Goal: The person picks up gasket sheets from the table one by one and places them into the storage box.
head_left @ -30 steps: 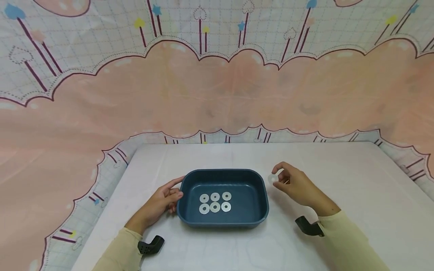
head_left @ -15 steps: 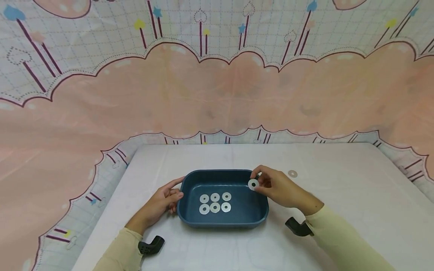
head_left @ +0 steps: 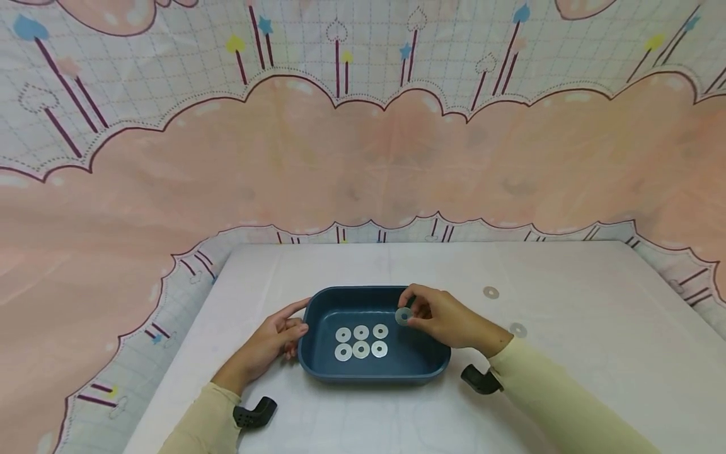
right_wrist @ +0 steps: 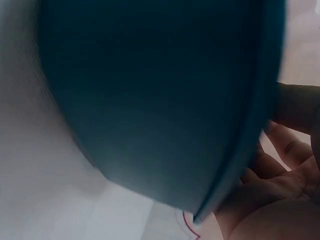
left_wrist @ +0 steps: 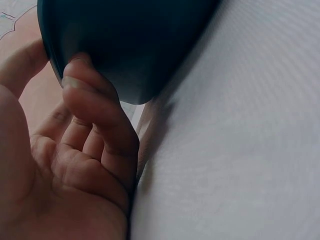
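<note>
A: Your right hand [head_left: 439,318] pinches a washer [head_left: 403,316] over the tray [head_left: 374,375], at three o'clock of the six [head_left: 361,341] already laid.

B: Left hand [head_left: 272,340] steadies the rim, fingers relaxed. Two washers [head_left: 490,292] wait on the table [head_left: 567,284].

Head cam looks forward and down from above, a fair way back, taking in the whole table [head_left: 567,391] w/ backdrop behind. Left wrist cam sits low at table level, v. close to the tray [left_wrist: 135,45] outer wall. Right wrist cam likewise close-up; all three share the tray [right_wrist: 150,100]
</note>
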Motion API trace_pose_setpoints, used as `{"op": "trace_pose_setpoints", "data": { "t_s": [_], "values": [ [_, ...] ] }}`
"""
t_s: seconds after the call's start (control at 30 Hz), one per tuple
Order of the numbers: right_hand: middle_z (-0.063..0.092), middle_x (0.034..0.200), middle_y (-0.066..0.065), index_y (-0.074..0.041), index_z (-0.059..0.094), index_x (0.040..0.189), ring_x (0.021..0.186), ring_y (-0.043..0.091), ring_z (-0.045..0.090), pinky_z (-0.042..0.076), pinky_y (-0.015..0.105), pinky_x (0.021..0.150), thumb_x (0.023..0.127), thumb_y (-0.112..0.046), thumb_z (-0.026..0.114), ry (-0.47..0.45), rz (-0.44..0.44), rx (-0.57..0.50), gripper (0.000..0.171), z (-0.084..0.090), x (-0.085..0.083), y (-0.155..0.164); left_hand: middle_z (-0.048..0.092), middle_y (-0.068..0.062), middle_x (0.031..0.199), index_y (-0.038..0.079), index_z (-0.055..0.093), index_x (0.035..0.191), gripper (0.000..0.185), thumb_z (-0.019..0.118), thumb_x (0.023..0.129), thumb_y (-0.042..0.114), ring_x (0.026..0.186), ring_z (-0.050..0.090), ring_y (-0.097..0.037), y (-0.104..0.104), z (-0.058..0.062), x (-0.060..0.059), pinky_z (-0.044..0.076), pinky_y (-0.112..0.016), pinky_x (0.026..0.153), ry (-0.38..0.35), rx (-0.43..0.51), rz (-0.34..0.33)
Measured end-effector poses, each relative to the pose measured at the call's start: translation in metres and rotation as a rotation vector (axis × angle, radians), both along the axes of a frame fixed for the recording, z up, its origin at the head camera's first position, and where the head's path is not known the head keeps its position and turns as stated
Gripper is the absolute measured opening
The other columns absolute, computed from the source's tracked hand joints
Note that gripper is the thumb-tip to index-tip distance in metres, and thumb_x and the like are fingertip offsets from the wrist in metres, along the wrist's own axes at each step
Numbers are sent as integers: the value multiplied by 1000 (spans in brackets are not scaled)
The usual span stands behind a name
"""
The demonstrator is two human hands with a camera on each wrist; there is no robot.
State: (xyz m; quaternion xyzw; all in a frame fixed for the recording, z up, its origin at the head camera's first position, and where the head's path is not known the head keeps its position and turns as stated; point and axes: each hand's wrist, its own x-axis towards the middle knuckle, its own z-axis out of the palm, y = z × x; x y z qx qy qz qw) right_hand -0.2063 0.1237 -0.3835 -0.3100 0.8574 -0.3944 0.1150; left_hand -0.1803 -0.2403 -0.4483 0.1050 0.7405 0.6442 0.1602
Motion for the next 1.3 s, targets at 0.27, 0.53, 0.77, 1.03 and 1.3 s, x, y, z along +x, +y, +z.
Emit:
{"op": "trace_pose_setpoints", "data": {
  "t_s": [0.27, 0.53, 0.77, 1.03, 1.3],
  "values": [
    [62, 90, -2, -15, 58, 113, 81, 11, 59, 53, 22, 74, 93, -4, 68, 24, 38, 17, 25, -8, 5, -15, 54, 5, 78, 12, 30, 156, 62, 58, 101, 21, 64, 54, -10, 2, -2, 2, 46, -22, 58, 1, 0, 9],
    [61, 87, 0, -12, 57, 113, 76, 11, 57, 51, 21, 67, 93, -3, 67, -10, 29, 29, 23, -17, 5, -28, 53, 6, 77, 13, 30, 157, 63, 58, 101, 22, 65, 55, -10, 4, 0, 5, 47, -22, 59, -2, -6, 11],
    [59, 85, 1, -12, 58, 112, 74, 13, 55, 49, 23, 66, 93, -1, 66, -49, -22, 71, 23, -21, 5, -36, 53, 4, 77, 15, 30, 156, 63, 59, 101, 23, 66, 55, -10, 4, -1, 6, 47, -23, 60, -1, -18, 15],
    [56, 77, 2, -11, 59, 108, 68, 14, 53, 45, 23, 59, 91, -1, 67, -73, -73, 140, 21, -24, 7, -41, 52, 3, 77, 16, 31, 156, 62, 59, 101, 23, 66, 55, -11, 2, -3, 5, 48, -24, 61, -9, -25, 21],
    [57, 72, 1, -8, 59, 105, 64, 12, 54, 44, 23, 56, 90, 2, 68, -64, -79, 161, 19, -27, 8, -42, 53, 3, 77, 15, 31, 156, 63, 59, 101, 23, 66, 55, -11, 2, -2, 5, 48, -23, 60, -13, -18, 20]
  ]
}}
